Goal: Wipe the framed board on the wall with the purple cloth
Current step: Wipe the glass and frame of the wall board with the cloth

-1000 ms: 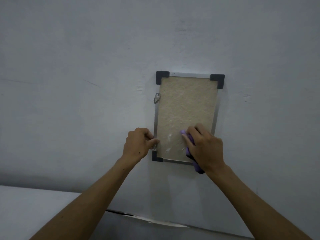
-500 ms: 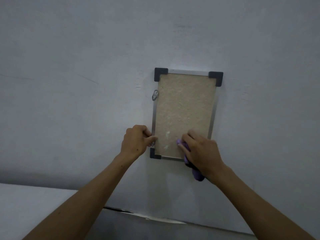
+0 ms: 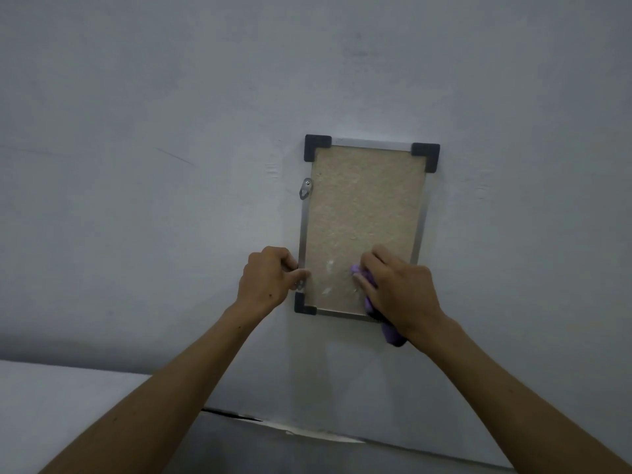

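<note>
Landmark = framed board [image 3: 362, 227], hung on grey wall [image 3: 171, 131], tan face, metal rails, black corner caps.

Progress, as a judgement: wiping underway, not done. White smears [image 3: 329, 266] show on the board's lower face, just L of the cloth, so that patch needs passes. Upper and mid face look untouched or at least unmarked; can't tell if already wiped. Bottom R corner is hidden by the hand.

L to R:
- Left hand [image 3: 268, 280] at the board's lower-L edge, fingers curled, thumb and forefinger pinched on the L rail near a small metal bracket [image 3: 300, 284]. Closed, steadying the frame.
- A 2nd bracket [image 3: 306, 188] sits higher on the same rail.
- Purple cloth [image 3: 371, 302] bunched against the board's lower-R face, its tail hanging below the bottom rail.
- Right hand [image 3: 398, 290] over the cloth, fingers wrapped on it, pressing it flat to the board. Closed on cloth.
</note>
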`<state>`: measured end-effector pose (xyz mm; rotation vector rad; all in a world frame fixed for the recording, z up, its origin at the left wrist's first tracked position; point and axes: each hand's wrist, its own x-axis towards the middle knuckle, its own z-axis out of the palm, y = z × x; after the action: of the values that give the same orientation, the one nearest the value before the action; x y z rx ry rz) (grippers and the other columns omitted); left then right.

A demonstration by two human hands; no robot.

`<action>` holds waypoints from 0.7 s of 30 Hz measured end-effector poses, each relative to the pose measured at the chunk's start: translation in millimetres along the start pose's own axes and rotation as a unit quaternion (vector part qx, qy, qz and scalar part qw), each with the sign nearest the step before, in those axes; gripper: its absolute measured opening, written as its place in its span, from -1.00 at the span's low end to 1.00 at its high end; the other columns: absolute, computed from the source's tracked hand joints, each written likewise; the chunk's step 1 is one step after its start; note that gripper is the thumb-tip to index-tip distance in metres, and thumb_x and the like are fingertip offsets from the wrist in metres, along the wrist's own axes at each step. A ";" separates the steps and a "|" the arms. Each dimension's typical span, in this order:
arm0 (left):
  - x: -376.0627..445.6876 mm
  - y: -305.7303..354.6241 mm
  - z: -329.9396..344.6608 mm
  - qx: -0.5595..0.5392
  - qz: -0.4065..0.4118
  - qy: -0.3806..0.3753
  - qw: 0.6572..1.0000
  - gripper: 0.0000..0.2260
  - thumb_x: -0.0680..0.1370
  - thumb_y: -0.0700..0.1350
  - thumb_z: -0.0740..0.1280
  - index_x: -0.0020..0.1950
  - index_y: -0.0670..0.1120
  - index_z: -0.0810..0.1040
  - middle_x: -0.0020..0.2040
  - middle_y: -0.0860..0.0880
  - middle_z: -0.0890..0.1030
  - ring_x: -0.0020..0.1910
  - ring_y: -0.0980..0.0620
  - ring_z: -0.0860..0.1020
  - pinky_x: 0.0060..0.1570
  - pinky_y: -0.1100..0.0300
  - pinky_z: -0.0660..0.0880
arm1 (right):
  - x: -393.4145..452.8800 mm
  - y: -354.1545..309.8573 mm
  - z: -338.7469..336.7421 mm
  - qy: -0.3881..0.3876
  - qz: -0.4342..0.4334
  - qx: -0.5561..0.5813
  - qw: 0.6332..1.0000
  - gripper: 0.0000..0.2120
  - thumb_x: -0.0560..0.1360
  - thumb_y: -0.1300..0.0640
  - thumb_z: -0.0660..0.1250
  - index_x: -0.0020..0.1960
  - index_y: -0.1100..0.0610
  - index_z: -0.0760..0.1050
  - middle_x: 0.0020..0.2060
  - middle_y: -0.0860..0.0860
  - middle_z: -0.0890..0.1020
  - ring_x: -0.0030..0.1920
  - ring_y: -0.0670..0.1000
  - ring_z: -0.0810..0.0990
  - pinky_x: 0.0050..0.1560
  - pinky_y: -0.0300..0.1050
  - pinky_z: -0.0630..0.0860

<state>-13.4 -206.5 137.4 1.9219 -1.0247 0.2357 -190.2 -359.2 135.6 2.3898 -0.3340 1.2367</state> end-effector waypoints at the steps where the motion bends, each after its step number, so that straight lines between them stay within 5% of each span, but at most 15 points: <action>1: -0.8 0.5 -1.0 0.000 -0.001 0.001 1.000 -0.81 0.49 -0.02 0.50 -0.11 -0.14 0.67 -0.21 -0.06 0.69 -0.25 0.05 0.68 -0.08 -0.01 0.68 | 6.5 1.2 -3.4 0.009 0.011 -0.001 1.000 -0.78 0.58 -0.07 0.30 -0.14 0.04 0.44 -0.19 -0.07 0.48 -0.37 -0.04 0.47 -0.52 -0.14 0.40; 6: -2.7 2.1 -1.1 -0.001 -0.002 0.001 1.000 -0.80 0.49 -0.02 0.50 -0.09 -0.16 0.67 -0.19 -0.07 0.71 -0.24 0.05 0.69 -0.05 -0.02 0.68 | 33.3 7.0 -17.2 0.095 0.099 -0.014 0.990 -0.76 0.61 -0.04 0.27 -0.13 0.09 0.44 -0.19 -0.03 0.48 -0.42 -0.05 0.41 -0.52 -0.20 0.34; 12: -2.3 1.8 -0.8 0.006 -0.003 -0.001 1.000 -0.80 0.50 -0.02 0.49 -0.08 -0.16 0.67 -0.17 -0.08 0.71 -0.22 0.02 0.68 -0.05 -0.03 0.67 | 2.1 -4.7 -6.4 -0.022 0.005 -0.001 1.000 -0.81 0.60 -0.04 0.25 -0.11 0.06 0.43 -0.17 -0.05 0.48 -0.33 -0.02 0.50 -0.50 -0.14 0.33; 18: -2.8 3.1 -0.8 0.012 -0.004 -0.003 1.000 -0.79 0.51 -0.01 0.49 -0.07 -0.16 0.67 -0.16 -0.08 0.71 -0.20 0.03 0.69 -0.02 -0.03 0.67 | 24.2 9.4 -17.3 0.090 0.105 -0.005 0.990 -0.77 0.61 -0.04 0.28 -0.11 0.09 0.43 -0.16 -0.02 0.48 -0.40 -0.03 0.43 -0.50 -0.20 0.30; 21: -2.3 2.9 -0.1 0.015 -0.003 -0.002 1.000 -0.80 0.50 -0.01 0.49 -0.09 -0.15 0.67 -0.18 -0.07 0.71 -0.22 0.04 0.69 -0.03 -0.01 0.67 | 11.4 4.9 -11.6 0.059 0.059 -0.002 0.997 -0.76 0.63 -0.02 0.24 -0.13 0.10 0.43 -0.18 -0.01 0.48 -0.37 -0.01 0.46 -0.52 -0.12 0.39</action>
<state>-16.9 -205.8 138.1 1.9535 -1.0219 0.2454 -193.9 -358.3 152.1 2.3113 -0.4447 1.4203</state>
